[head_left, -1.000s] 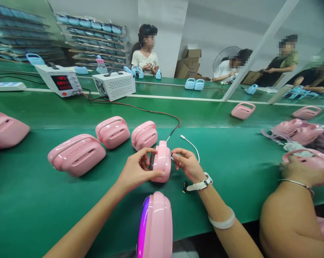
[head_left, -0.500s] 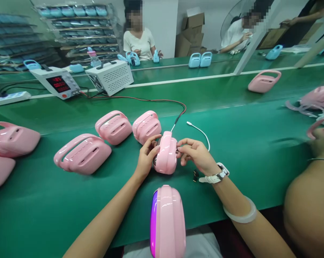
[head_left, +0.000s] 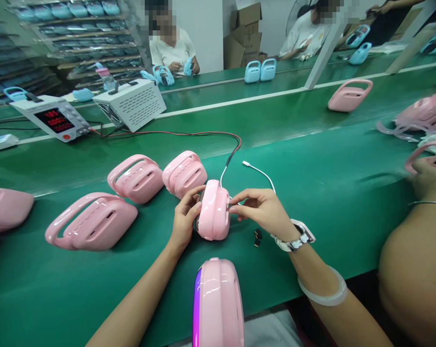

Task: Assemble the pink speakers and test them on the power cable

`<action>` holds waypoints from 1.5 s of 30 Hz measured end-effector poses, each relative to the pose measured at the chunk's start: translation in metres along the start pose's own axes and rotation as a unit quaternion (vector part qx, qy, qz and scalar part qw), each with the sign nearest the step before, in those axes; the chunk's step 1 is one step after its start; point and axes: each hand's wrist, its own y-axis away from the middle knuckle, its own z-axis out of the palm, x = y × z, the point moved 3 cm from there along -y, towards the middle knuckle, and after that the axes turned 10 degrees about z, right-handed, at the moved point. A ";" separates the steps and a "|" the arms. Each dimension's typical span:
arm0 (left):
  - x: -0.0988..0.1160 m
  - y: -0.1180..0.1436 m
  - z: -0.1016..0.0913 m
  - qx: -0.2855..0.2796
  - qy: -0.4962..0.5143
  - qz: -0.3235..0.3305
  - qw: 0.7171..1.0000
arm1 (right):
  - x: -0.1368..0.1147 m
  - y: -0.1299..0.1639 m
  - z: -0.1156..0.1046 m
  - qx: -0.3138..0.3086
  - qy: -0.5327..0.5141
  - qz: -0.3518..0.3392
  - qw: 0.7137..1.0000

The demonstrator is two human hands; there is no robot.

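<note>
Two bare hands work on a small pink case [head_left: 213, 217] standing on edge on a green bench [head_left: 329, 193], near its front edge. The left hand [head_left: 184, 219] grips the case's left side, fingers curled round it; the face it covers is hidden. The right hand [head_left: 264, 212] pinches something tiny at the case's right side, where a white cable [head_left: 261, 172] arrives; what sits between those fingertips is too small to make out. A small dark part [head_left: 257, 236] lies on the bench just beside the right wrist. Closer to the camera, another pink case [head_left: 219, 303] with a purple glowing edge is cut off by the bottom of the view. Three more pink cases [head_left: 138, 178] lie to the left. A meter [head_left: 51, 120] with red digits, too blurred to read, sits further back. At the right edge a co-worker's arm [head_left: 416, 270] is only partly in view.
</note>
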 end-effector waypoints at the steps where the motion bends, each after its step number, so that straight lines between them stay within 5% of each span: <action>1: 0.000 0.000 0.000 0.000 0.002 -0.002 1.000 | 0.000 -0.001 0.000 -0.003 0.003 -0.014 1.000; 10: -0.002 0.001 -0.001 0.005 -0.012 -0.001 1.000 | 0.010 -0.012 -0.004 -0.040 -0.045 -0.073 0.995; 22: 0.002 0.001 0.001 0.004 -0.008 0.000 1.000 | 0.026 -0.019 0.001 -0.083 -0.108 0.005 0.991; 28: 0.026 0.009 0.005 -0.006 -0.089 0.083 0.993 | 0.024 -0.019 0.002 -0.091 -0.088 -0.024 0.992; 34: 0.025 0.016 0.014 0.006 0.048 0.007 0.999 | 0.021 -0.017 0.008 -0.098 -0.070 -0.076 0.990; 45: 0.019 0.008 0.022 0.027 0.061 -0.031 0.997 | 0.008 -0.008 0.004 -0.046 0.027 -0.179 0.982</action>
